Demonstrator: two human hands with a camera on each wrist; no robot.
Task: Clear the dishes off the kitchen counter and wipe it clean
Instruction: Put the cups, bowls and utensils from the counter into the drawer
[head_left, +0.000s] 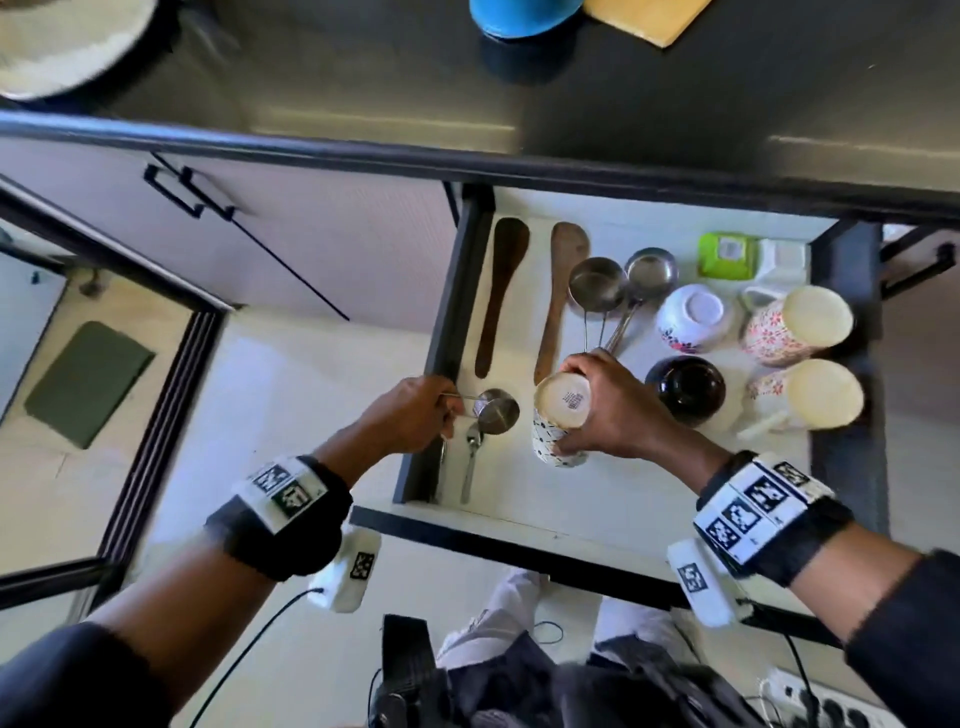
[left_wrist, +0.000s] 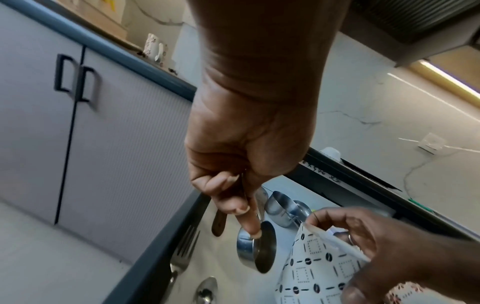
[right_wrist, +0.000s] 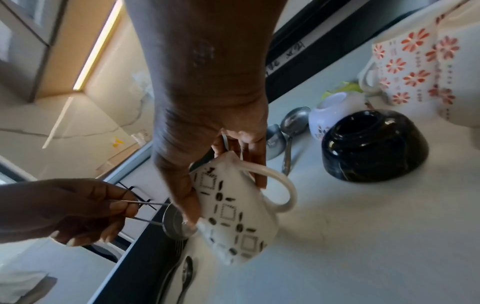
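Dishes from the dark kitchen counter (head_left: 675, 104) are going into the open white drawer (head_left: 649, 499) below its front edge. The right hand (head_left: 608, 410) is gripping a white ceramic mug with a black bean-and-square pattern (head_left: 558, 421), fingers curled round its upturned base and wall, and is holding it mouth-down just above or on the drawer floor near the front edge; which, I cannot tell. Inverting it likely keeps dust out and matches the two floral mugs (head_left: 800, 322) and the black bowl (head_left: 685, 387) already resting upside down toward the right edge. The left hand (head_left: 410, 415) is pinching the wire handle of a small steel measuring cup (head_left: 496, 410) between thumb and fingers, hovering it at the drawer's left edge, just beside the mug and over a steel spoon (head_left: 471, 457) and fork (left_wrist: 182, 253). That spot probably suits it, since the other steel measuring cups (head_left: 618, 283) and two wooden spatulas (head_left: 524, 291) are lying in the left half. Back on the counter, a blue bowl (head_left: 519, 15) and a yellow cloth (head_left: 649, 18) are waiting near the far edge, so clearing seems unfinished and wiping not yet begun.
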